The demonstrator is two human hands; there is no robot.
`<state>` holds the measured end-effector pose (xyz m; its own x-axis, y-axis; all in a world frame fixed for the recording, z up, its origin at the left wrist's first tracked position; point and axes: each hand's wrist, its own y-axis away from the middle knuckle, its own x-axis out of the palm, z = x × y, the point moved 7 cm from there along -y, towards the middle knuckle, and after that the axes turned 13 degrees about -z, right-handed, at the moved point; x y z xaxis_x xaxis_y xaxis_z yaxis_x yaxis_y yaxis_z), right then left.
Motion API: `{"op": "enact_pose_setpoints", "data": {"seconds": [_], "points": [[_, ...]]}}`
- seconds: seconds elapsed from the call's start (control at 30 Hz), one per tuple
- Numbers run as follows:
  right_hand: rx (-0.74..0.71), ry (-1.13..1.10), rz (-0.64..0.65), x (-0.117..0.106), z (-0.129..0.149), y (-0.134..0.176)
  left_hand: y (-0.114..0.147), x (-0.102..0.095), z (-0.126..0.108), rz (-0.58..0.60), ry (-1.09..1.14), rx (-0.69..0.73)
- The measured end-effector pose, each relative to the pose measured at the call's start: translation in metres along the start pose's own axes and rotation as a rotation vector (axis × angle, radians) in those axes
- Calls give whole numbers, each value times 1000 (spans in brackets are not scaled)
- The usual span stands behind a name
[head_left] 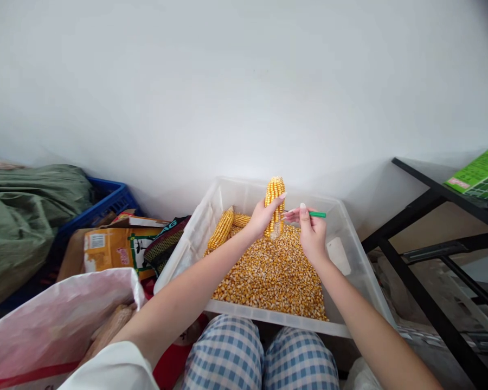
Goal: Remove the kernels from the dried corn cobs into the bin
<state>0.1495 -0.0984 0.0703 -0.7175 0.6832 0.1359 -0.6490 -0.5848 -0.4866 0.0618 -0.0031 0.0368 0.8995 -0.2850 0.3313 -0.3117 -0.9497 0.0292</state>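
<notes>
My left hand (263, 218) is closed around an upright ear of corn (275, 196), thumb along its side, above the tub. Near its lower end some kernels look to be gone and pale cob shows. In my right hand (312, 233) is a slim green-handled tool (318, 214) that looks like a screwdriver. Its thin front end points left at the ear; whether it touches is too small to tell. Loose corn kernels (268, 276) cover much of the clear plastic tub's (352, 244) floor. Another ear of corn (221, 229) leans in the tub's left part, and one more (241, 220) lies behind it.
Left of the tub are an orange carton (109, 250), a blue crate (109, 203) under green cloth (32, 203), and a white sack (73, 309) with cobs inside. A black metal frame (410, 271) stands at the right, bearing a green box (482, 172). A white wall rises behind.
</notes>
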Motion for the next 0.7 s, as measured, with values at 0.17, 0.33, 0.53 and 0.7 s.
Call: {"op": "enact_pose_setpoints", "data": {"seconds": [0.17, 0.33, 0.53, 0.7], "points": [[-46, 78, 16, 1, 1, 2, -2, -5, -5, -54, -146, 151], [44, 28, 39, -5, -8, -7, 5, -2, -13, 3, -344, 262], [187, 45, 196, -2, -21, -7, 9, 1, -18, 40, -467, 306], [112, -28, 27, -8, -8, -10, 2, -2, -16, 32, -311, 213]]}}
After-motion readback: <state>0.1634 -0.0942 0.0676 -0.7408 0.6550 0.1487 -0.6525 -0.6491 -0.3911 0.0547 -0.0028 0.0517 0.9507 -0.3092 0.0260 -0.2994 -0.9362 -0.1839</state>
